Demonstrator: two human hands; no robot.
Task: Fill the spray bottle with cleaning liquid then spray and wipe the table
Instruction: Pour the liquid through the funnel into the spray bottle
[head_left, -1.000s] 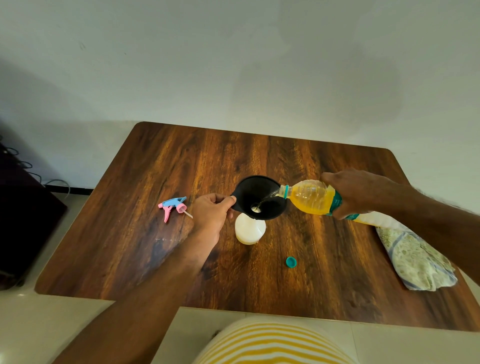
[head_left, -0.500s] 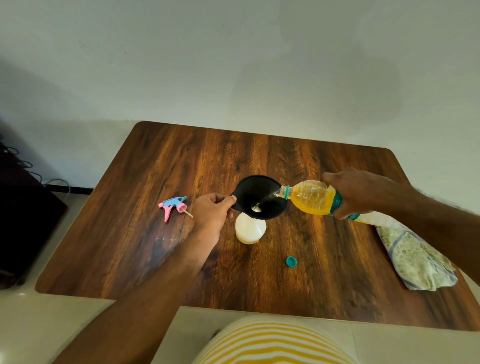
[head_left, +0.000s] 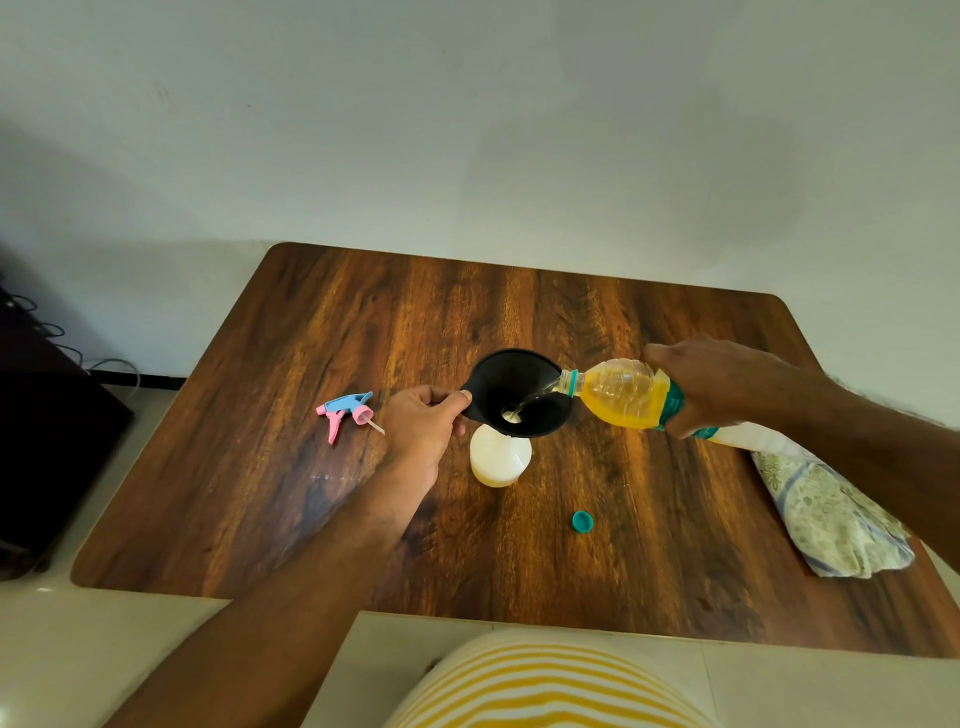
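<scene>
Two hands: left hand (head_left: 423, 431) still pinches the black funnel (head_left: 514, 392) by its tab; right hand (head_left: 719, 384) stays wrapped round the tilted yellow bottle (head_left: 618, 397)
Change: almost none; the pour continues, hands and desk (head_left: 311, 493) items unmoved
Spray bottle (head_left: 500, 460): directly under the left grip's funnel; its neck hidden
Trigger head (head_left: 345, 410): left of that grip
Cap (head_left: 582, 521): below the right grip
Cloth (head_left: 831, 514): partly behind the right forearm

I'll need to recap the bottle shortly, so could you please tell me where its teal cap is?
In the head view the teal cap lies loose on the table, right of centre toward the near edge, between the white spray bottle and the folded cloth.
</scene>
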